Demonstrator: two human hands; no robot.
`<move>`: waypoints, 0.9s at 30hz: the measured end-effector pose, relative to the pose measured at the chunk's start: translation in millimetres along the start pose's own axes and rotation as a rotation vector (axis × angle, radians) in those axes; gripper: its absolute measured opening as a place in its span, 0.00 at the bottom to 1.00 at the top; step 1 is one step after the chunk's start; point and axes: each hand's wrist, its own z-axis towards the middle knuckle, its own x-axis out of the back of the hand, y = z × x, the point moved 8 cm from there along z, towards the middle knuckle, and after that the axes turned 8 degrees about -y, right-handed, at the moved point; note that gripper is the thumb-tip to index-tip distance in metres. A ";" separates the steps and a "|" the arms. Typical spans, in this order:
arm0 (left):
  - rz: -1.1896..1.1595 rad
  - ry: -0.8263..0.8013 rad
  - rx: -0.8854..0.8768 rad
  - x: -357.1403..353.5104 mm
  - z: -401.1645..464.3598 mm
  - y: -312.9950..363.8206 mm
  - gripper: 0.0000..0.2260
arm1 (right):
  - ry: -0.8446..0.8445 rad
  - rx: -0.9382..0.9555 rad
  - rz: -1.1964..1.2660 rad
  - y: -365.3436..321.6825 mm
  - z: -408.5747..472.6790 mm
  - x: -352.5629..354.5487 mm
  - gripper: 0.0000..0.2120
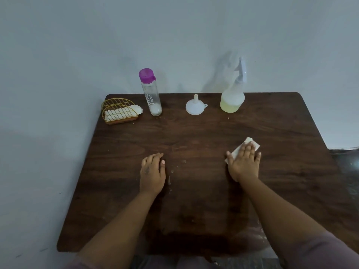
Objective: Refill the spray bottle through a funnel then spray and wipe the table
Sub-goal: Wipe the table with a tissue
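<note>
Both hands lie flat: the left hand (152, 172) rests bare on the worktop (291, 171), the right hand (244, 162) presses a tissue (250, 143) with straight fingers (249, 147) (grasping nothing). Wiping farther could knock over the funnel (194, 107) or spray bottle (232, 98) standing behind.

right hand (244, 164) flat on tissue (241, 148), left hand (152, 171) on table (194, 133)

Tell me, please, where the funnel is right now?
In the head view, the funnel stands upside down near the table's far edge, between the purple-capped bottle and the spray bottle.
</note>
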 end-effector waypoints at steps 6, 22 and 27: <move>-0.084 0.113 0.075 25.4 -18.2 -29.7 0.16 | -0.066 0.634 -0.201 -178.2 -41.9 -36.1 0.38; -0.101 0.104 0.095 11.8 -96.2 2.4 0.16 | -0.022 0.465 -0.256 -25.4 -111.6 -45.1 0.45; -0.098 0.074 0.088 -12.2 -138.0 21.8 0.16 | -0.038 0.085 0.044 73.8 -124.0 -47.0 0.43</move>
